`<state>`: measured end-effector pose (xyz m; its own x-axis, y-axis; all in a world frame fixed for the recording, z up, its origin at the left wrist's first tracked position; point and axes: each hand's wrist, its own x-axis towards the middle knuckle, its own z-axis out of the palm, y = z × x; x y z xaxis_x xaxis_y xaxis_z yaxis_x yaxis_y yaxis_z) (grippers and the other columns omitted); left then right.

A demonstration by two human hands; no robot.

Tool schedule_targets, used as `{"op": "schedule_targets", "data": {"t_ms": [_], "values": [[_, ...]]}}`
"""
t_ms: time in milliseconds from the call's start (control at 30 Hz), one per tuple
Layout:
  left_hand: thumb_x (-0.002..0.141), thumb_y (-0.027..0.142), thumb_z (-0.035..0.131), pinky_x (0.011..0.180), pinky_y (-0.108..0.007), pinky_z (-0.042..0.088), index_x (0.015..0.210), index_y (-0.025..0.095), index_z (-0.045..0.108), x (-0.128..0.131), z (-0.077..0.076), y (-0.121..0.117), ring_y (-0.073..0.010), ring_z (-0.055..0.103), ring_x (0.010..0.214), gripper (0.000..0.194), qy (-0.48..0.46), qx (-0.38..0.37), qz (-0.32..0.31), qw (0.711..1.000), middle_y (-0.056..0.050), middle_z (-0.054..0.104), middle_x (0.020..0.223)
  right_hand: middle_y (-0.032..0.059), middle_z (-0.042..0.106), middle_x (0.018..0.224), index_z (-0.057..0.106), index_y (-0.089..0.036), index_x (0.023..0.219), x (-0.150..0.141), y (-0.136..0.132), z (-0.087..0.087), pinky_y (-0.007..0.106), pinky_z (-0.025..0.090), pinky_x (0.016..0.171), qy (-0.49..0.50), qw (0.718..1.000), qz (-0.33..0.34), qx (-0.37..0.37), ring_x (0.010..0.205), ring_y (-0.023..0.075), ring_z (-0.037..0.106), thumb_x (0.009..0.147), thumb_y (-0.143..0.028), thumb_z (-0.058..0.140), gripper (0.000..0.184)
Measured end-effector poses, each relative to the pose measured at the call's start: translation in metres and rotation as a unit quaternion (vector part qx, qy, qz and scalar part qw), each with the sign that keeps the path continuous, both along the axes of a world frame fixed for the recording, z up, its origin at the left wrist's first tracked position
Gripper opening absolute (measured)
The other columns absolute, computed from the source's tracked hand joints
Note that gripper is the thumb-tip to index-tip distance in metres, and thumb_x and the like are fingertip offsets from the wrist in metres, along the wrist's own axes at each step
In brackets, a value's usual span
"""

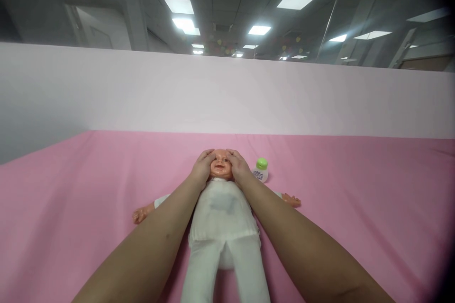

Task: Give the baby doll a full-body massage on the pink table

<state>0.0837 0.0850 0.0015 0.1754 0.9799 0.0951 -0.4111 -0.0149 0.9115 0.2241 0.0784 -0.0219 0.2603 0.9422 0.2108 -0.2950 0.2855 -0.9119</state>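
Note:
A baby doll point(223, 213) with a white cloth body lies on its back, its head toward the far side and its arms spread out. My left hand point(203, 165) cups one side of the doll's hard plastic head, fingertips up by the forehead. On the opposite side, my right hand point(239, 164) rests against the head in the same way, so the head sits between both palms. Just right of my right hand stands a small clear bottle point(261, 170) with a green cap. My forearms pass over the doll's arms and hide part of them.
Pink cloth point(348, 189) covers the surface under the doll, with some creases at the right. A pale wall point(227, 97) rises behind it. Above that, a glass pane point(234, 14) shows ceiling lights and a doorway at the left.

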Motion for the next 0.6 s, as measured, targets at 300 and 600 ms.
{"op": "schedule_targets", "data": {"t_ms": [300,600], "values": [[0.075,0.021,0.071,0.088,-0.045,0.060,0.129,0.018,0.063,-0.010,0.008,-0.004,-0.0289,0.074,0.094,0.054,-0.066,-0.081,-0.024,0.994,-0.015,0.073,0.115,0.0035,0.072,0.130,0.076,-0.026,0.113,0.009,-0.007,0.003,0.044,0.042,0.117,0.069,0.995,0.061,0.027,0.129,0.0263,0.060,0.065,-0.020,0.070,0.048],[0.069,0.021,0.078,0.084,-0.041,0.061,0.133,0.019,0.061,-0.011,0.009,-0.008,-0.0284,0.074,0.092,0.066,-0.038,-0.059,-0.051,0.996,-0.014,0.074,0.111,0.0064,0.071,0.124,0.066,-0.026,0.127,0.005,-0.016,0.009,0.046,0.053,0.104,0.019,0.996,0.081,0.022,0.115,0.0284,0.067,0.068,-0.032,0.081,0.061]]}}
